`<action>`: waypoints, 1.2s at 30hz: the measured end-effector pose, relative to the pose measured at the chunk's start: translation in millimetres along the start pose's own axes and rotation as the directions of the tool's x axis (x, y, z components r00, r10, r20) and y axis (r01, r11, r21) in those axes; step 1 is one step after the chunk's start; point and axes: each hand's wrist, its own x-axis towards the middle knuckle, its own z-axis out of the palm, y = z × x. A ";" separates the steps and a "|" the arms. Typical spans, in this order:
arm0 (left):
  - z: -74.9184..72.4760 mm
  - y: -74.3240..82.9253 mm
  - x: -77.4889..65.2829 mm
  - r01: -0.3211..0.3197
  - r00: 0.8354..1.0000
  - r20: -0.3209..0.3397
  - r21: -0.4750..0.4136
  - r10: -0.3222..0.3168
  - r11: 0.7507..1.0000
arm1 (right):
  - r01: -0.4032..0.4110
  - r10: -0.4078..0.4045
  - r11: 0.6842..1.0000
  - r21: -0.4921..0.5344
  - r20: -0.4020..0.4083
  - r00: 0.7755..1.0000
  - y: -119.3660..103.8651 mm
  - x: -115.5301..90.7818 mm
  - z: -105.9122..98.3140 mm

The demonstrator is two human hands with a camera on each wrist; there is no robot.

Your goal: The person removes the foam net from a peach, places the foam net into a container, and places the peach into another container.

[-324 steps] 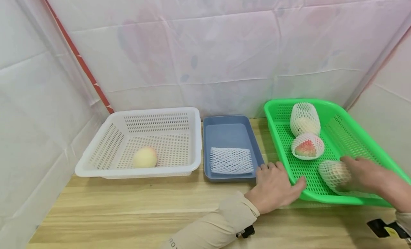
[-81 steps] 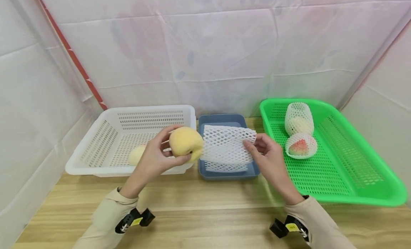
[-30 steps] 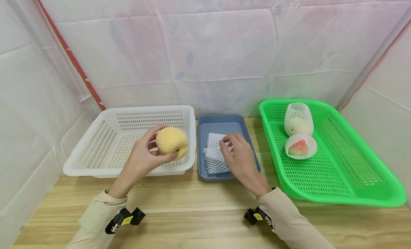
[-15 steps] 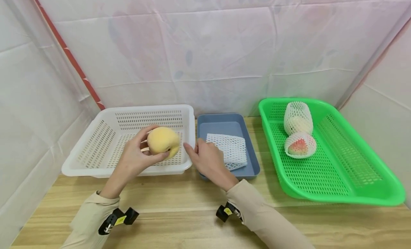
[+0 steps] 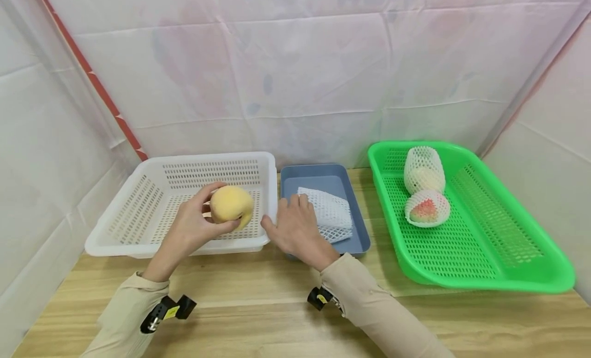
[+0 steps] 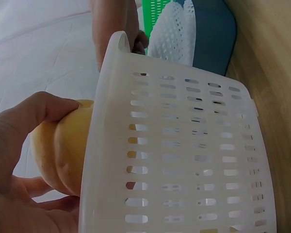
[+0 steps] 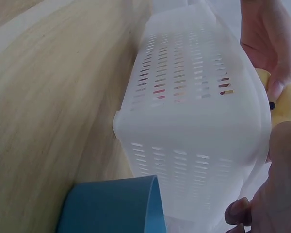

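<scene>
My left hand grips a bare yellow peach over the white slotted basket, fingers and thumb around its sides. The left wrist view shows the peach just beyond the basket rim. At the basket's right front corner, my right hand holds the rim, thumb over it and fingers on the outer side. Partly under that hand, white foam net sleeves overlap in the blue-grey tray. The right wrist view has the curled fingers low beside the basket wall.
To the right stands a green slotted basket with two fruits in foam nets. White cloth walls close in the back and sides. All containers stand on a wooden table; its bare front part lies between my forearms.
My right hand took a sleeved fruit from the green basket earlier, then laid its foam net in the tray and moved left to the white rim. The left hand carried the bare peach left.
</scene>
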 end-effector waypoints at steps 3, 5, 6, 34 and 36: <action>1.4 -0.2 1.9 -0.010 1.000 0.003 0.034 0.010 0.999 | 0.030 -0.030 0.999 -0.024 -0.031 0.999 0.5 0.0 0.9; 2.2 -0.8 3.0 -0.010 1.000 0.010 0.052 0.010 0.999 | 0.037 -0.038 0.999 -0.029 -0.042 0.998 0.8 0.2 1.4; 2.5 -1.1 3.7 -0.010 1.000 0.015 0.057 0.009 0.998 | 0.039 -0.040 0.999 -0.031 -0.047 0.998 1.0 0.3 1.7; 12.0 -18.1 18.4 0.031 0.986 0.159 0.166 -0.058 0.986 | 0.076 -0.074 0.997 0.020 -0.086 0.994 3.5 1.1 4.3; 12.7 -19.2 19.6 0.032 0.984 0.168 0.178 -0.062 0.984 | 0.077 -0.074 0.997 0.022 -0.084 0.994 3.6 1.4 4.0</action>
